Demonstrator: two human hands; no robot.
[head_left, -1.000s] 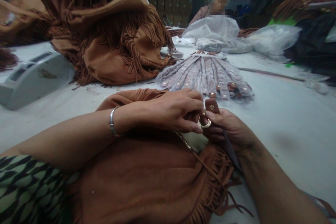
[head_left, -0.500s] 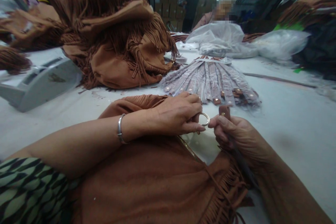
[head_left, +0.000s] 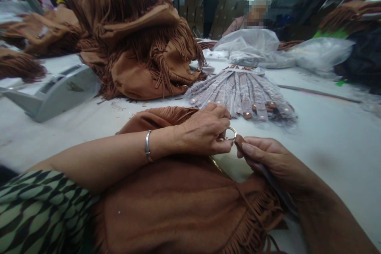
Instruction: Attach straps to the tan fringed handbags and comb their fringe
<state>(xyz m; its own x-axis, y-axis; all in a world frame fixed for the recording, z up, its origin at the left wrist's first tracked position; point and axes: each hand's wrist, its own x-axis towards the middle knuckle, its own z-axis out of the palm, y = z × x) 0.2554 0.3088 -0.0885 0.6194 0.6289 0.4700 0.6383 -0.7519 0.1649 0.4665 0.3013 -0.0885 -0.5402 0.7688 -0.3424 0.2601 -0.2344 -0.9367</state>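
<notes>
My left hand point(head_left: 205, 129) is closed on a gold metal ring point(head_left: 231, 133), above a brown fringed bag point(head_left: 172, 202). Beside it, my right hand point(head_left: 268, 154) pinches a brown strap point(head_left: 239, 141) whose tip meets the ring's right side. The strap's wrapped length hangs down below my right hand. Part of a gold zipper point(head_left: 218, 165) shows on the bag under my hands. Whether the strap tip passes through the ring cannot be made out.
A pile of brown fringed bags point(head_left: 143, 47) stands at the back left, near a grey tape dispenser point(head_left: 68, 91). Wrapped straps point(head_left: 238, 91) fan out beyond my hands. Clear plastic bags point(head_left: 250, 45) lie farther back, with a person point(head_left: 235, 25) behind them.
The strap's end has tilted from upright to leftward and now touches the ring. My right hand has moved slightly with it. The whole view has shifted a little.
</notes>
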